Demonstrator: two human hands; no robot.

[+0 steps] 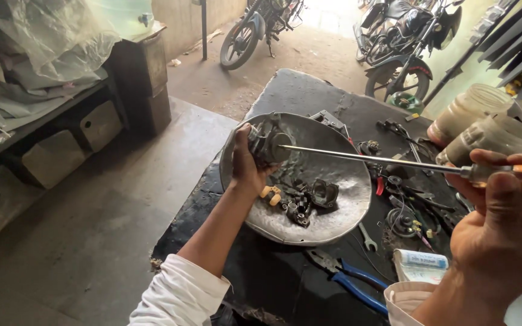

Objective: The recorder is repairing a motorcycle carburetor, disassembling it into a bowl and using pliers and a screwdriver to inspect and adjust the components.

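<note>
Dark cloth covers the workbench (297, 90) in an open workshop, with motorcycles (394, 42) parked behind. On it sits a dented metal basin (345, 211) with small engine parts (300, 202). The left hand (246, 166) holds a carburetor body (267, 145) over the basin rim, fingers wrapped around it. The right hand (502, 235) grips a long screwdriver (370, 159), fingers closed on its orange handle; the tip touches the carburetor. Blue pliers (351, 279) lie near.

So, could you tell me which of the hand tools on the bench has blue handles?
The pliers lying by the metal bowl's near rim; the small spanner beside them is bare metal.
</note>
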